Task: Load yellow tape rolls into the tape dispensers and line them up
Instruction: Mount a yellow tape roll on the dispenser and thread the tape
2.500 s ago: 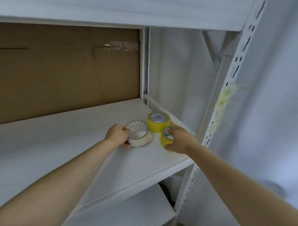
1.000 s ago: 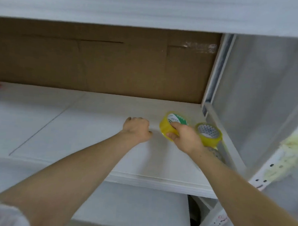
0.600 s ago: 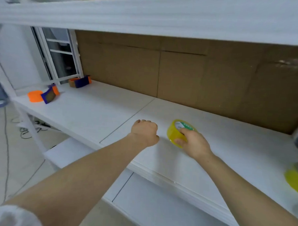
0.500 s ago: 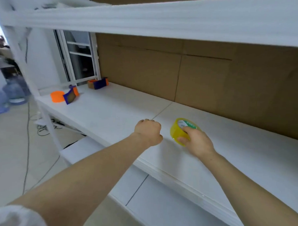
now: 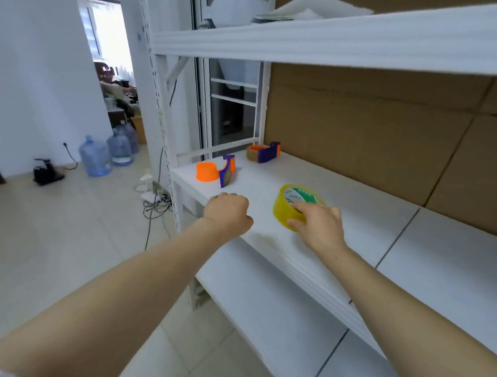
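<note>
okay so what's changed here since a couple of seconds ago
The right hand took a yellow tape roll from the shelf's right end and carried it left along the shelf, toward the two tape dispensers now in view. The left hand let go of the clear roll and came along closed and empty. The right hand's grip held throughout.

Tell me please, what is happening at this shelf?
A person is carrying a yellow tape roll in the right hand, held over the white shelf. The left hand is a closed fist with nothing seen in it, near the shelf's front edge. Two orange and blue dispensers wait at the shelf's far left end. The farther one appears to hold a brown roll; the yellow roll is not yet loaded.
</note>
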### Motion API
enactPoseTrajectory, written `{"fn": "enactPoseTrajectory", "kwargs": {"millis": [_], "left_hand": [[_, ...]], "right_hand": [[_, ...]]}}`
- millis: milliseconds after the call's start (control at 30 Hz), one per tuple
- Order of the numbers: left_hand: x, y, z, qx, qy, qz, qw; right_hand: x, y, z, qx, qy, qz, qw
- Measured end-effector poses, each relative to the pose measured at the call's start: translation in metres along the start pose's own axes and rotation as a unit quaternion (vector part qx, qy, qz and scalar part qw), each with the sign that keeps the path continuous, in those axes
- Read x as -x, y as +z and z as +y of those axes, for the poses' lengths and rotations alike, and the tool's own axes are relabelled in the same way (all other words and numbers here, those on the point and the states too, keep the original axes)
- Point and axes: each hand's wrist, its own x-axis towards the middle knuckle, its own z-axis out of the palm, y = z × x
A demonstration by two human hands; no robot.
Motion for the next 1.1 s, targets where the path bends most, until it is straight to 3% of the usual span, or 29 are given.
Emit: {"fn": "enactPoseTrajectory", "kwargs": {"millis": [433, 833, 1100], "left_hand": [[-0.073, 0.016, -0.171, 0.052, -0.110, -0.002, 0.993], [-0.206, 0.028, -0.265, 0.070, -0.091, -0.049, 0.992], [-0.279, 0.052, -0.293, 0.248, -0.072, -0.082, 0.963]], "right_hand": [[-0.140, 0.070, -0.125, -0.069, -0.042, 0.019, 0.997], [-0.281, 0.133, -0.179, -0.133, -0.004, 0.023, 0.991], [-0.314, 0.162, -0.196, -0.054, 0.008, 0.014, 0.998]]}}
